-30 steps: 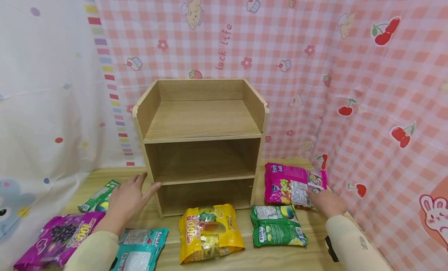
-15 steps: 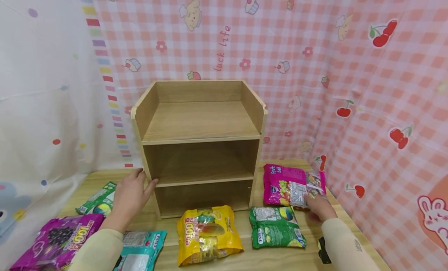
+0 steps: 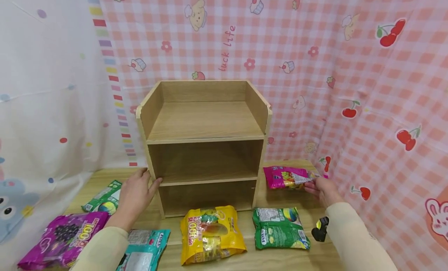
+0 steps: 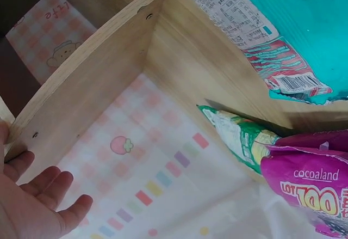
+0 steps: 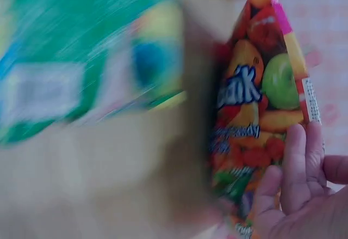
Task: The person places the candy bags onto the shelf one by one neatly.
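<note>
At the left of a small wooden shelf (image 3: 206, 138), my left hand (image 3: 134, 199) rests on the side panel. Its thumb lies over the front edge and its index finger touches the outer face; the left wrist view shows the other fingers (image 4: 76, 212) loosely bent, off the wood. To the right of the shelf, my right hand (image 3: 325, 189) pinches the right end of a pink fruit candy bag (image 3: 285, 177), thumb above and fingers below. The bag is tilted up, and its fruit-printed face (image 5: 261, 97) shows in the right wrist view.
On the table (image 3: 280, 259) lie a yellow candy bag (image 3: 211, 234), a green bag (image 3: 280, 228), a teal bag (image 3: 143, 249), a purple bag (image 3: 63, 238) and another green bag (image 3: 105, 197). Patterned cloth (image 3: 297, 37) hangs behind and along both sides.
My right hand has taken hold of the pink candy bag and tilted its near side up from the table. My left hand has come closer onto the shelf's side panel.
</note>
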A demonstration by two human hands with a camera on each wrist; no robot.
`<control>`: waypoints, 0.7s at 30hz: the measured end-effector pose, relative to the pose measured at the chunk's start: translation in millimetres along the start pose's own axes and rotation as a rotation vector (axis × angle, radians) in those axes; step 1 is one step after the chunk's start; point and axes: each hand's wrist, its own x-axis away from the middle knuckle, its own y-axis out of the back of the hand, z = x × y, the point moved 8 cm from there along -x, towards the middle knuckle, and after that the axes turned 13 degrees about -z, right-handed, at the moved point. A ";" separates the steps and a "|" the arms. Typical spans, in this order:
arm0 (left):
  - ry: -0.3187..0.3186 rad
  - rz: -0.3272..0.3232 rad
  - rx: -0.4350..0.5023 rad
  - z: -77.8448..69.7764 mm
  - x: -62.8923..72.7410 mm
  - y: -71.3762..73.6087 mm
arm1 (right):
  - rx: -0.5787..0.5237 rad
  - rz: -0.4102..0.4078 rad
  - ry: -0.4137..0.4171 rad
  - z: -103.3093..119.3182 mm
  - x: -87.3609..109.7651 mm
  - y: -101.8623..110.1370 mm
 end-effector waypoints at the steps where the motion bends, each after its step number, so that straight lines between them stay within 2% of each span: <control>1: -0.001 0.000 0.001 -0.1 0.0 -0.2 | -0.020 0.013 -0.014 9.1 3.3 -3.1; 5: 0.000 0.001 0.003 0.8 0.5 -1.6 | -0.134 0.074 -0.060 44.1 16.5 -15.7; 8: 0.008 0.009 0.005 2.1 0.8 -3.2 | -0.187 0.092 -0.108 58.4 23.7 -20.1; 13: 0.014 0.023 0.009 2.6 0.4 -4.5 | -0.204 0.075 -0.138 62.0 29.0 -19.2; 19: 0.022 0.029 0.005 4.2 0.9 -3.3 | -0.374 0.037 -0.167 63.0 40.6 -28.6; 21: 0.024 0.024 0.004 5.0 0.9 -2.4 | -0.414 0.021 -0.118 68.4 43.8 -35.5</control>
